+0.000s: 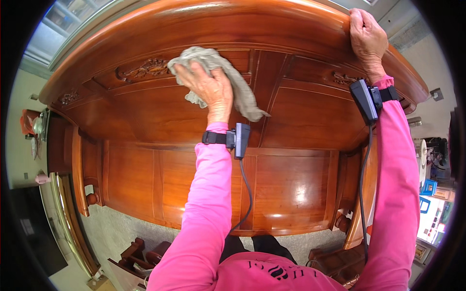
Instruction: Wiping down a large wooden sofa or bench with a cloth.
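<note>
A grey-white cloth [240,91] lies against the carved backrest [218,120] of a polished wooden bench. My left hand [211,85] presses on the cloth with its fingers spread, and the cloth's long end hangs down to the right. Just left of the cloth is a carved floral relief [147,69]. At the upper right my right hand [367,36] grips the bench's rounded top rail [255,18]. Both wrists wear black straps with small cabled devices.
Below the backrest stretches the wooden seat [291,182], with an armrest [79,171] at its left end. Wooden furniture [133,254] stands behind at the lower left. A blue plastic stool [429,187] is at the far right.
</note>
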A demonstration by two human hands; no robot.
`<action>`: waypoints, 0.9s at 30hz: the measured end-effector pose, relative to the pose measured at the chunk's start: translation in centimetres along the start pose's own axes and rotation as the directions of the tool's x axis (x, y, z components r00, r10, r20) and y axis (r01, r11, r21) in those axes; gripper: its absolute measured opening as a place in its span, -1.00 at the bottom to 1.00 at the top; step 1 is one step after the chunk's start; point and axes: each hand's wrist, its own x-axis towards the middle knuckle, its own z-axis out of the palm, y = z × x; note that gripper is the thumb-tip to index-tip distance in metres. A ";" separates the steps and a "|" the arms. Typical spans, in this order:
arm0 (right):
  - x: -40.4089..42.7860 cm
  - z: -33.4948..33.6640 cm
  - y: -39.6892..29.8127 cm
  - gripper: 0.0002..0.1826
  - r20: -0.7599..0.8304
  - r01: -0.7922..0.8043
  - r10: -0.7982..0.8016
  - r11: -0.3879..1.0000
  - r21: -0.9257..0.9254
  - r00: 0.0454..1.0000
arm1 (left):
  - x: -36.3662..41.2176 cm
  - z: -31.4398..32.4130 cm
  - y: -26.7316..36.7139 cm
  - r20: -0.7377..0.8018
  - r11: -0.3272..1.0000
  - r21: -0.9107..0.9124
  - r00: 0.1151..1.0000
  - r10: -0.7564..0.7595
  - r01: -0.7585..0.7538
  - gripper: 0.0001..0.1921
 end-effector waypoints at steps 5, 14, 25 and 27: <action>-0.5 -1.1 -3.2 -0.82 -0.135 0.050 -0.037 0.994 0.101 0.990 | 0.8 0.8 1.7 -0.055 0.927 -0.146 0.933 -0.356 0.345 -0.54; -0.3 -1.1 -2.8 -0.79 -0.177 0.104 -0.089 0.992 0.073 0.980 | -4.7 4.6 13.7 0.053 0.785 -0.371 0.855 -0.515 0.496 -0.52; -5.1 -3.4 -3.3 -0.71 -0.083 0.041 0.007 0.823 0.566 0.997 | -6.0 -1.3 11.0 0.689 -0.080 -0.685 0.609 -0.393 0.724 -0.71; -12.7 -3.3 -4.1 -0.66 -0.031 0.016 0.001 0.846 0.532 1.000 | -5.7 -2.1 11.0 0.791 -0.184 -0.585 0.505 -0.345 0.790 -0.73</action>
